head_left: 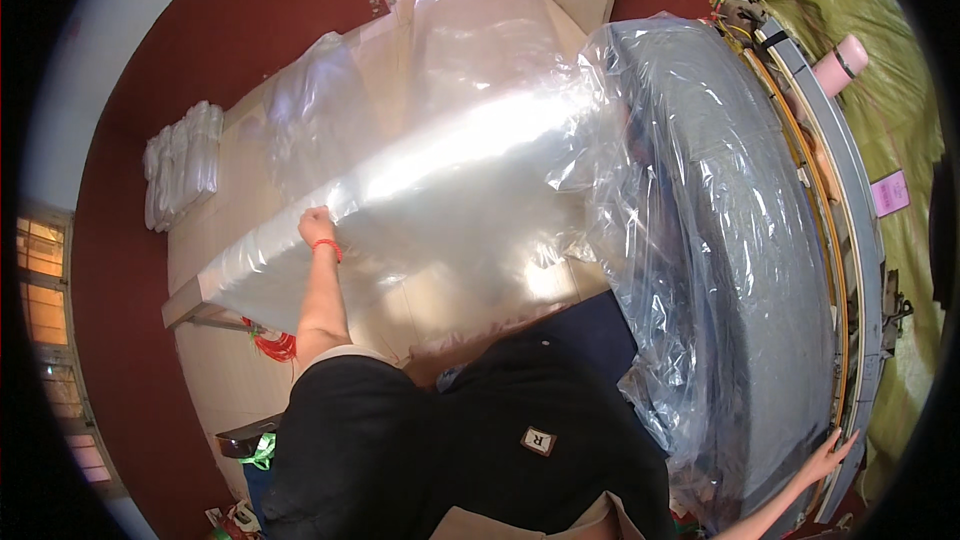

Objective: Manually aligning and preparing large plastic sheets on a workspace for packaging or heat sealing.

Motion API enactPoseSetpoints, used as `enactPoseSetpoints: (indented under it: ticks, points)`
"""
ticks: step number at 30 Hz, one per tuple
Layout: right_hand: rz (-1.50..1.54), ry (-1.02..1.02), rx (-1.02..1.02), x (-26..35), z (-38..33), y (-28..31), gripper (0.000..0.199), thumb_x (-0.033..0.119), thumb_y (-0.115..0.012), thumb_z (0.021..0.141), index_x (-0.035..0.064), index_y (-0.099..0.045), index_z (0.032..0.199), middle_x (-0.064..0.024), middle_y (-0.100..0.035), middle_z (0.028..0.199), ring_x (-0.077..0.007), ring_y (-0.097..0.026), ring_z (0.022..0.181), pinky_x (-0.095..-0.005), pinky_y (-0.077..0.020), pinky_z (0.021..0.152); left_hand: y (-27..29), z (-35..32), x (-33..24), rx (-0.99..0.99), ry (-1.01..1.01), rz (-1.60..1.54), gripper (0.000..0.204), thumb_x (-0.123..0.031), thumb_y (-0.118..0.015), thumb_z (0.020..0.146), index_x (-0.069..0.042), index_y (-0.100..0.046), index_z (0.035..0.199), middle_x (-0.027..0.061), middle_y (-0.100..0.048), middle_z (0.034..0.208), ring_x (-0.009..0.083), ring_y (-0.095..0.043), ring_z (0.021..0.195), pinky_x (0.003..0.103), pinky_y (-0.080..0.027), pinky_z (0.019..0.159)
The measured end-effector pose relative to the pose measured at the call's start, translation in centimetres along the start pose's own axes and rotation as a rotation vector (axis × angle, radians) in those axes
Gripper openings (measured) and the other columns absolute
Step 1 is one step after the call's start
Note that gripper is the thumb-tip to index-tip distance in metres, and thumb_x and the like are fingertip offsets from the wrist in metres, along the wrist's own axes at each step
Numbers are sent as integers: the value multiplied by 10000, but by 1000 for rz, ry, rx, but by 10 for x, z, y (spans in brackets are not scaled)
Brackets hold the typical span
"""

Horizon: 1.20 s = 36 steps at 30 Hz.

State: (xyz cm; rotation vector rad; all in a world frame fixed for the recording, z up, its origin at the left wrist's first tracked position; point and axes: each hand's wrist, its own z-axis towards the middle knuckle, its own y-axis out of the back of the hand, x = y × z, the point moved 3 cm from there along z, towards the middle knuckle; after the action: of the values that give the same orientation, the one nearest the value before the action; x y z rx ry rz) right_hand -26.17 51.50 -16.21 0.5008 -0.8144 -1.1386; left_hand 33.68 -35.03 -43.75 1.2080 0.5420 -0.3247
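A wide sheet of clear plastic film stretches across the middle and hangs down in front of me. My left hand, with a red cord bracelet at its wrist, is closed on the film's upper edge. Far to the right, my right hand has its fingers apart. It lies at the near end of a long grey bar, apparently touching it. Beside this bar runs a long orange-brown strip. More crumpled clear film covers the grey surface left of the strip.
Folded plastic bundles lie on the pale tiled floor by the red-brown wall. Film trails toward a doorway at the back. Red strings hang below the film's left end. A yellow-green cover and a pink roll are beyond the bar.
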Motion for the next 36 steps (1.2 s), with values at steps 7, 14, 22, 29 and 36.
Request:
enactPoseSetpoints:
  ticks: [7,14,22,29,36]
  points:
    - [4,28,64,-27,-4,-9,435,234,-481,898,34,-387,1273,-159,-418,1277,-253,-460,1115,-321,-397,900,71,85,114,-155,235,281,216,-146,-488,833,5,-643,840,109,-647,821,181,-589,731,307,-459,671]
    - [305,99,220,78,3,-16,314,160,-487,897,-17,-507,1155,-97,-555,1119,-158,-504,1019,-258,-376,890,57,-13,-221,315,16,-781,196,-167,-517,849,-41,-563,993,27,-566,857,99,-519,692,241,-445,620]
    - [1125,222,806,376,-58,-41,351,27,-623,727,39,-581,1076,-82,-620,992,-148,-583,883,-261,-465,739,174,-232,-520,1272,-868,-1089,216,-59,-512,850,17,-588,1038,73,-617,903,123,-589,816,225,-446,731]
    - [1489,31,1088,409,-107,-32,317,145,-672,749,46,-539,1018,14,-546,714,-73,-518,643,-220,-434,594,196,-308,-600,154,-1918,-893,377,59,-611,644,-19,-591,1012,137,-567,873,286,-547,890,327,-454,785]
    - [656,201,774,215,-139,19,183,107,-670,641,37,-601,796,-140,-551,646,-280,-533,508,-311,-430,497,136,-222,-668,-242,-1606,-651,95,-32,-598,705,-64,-614,793,66,-545,792,258,-504,831,341,-436,713]
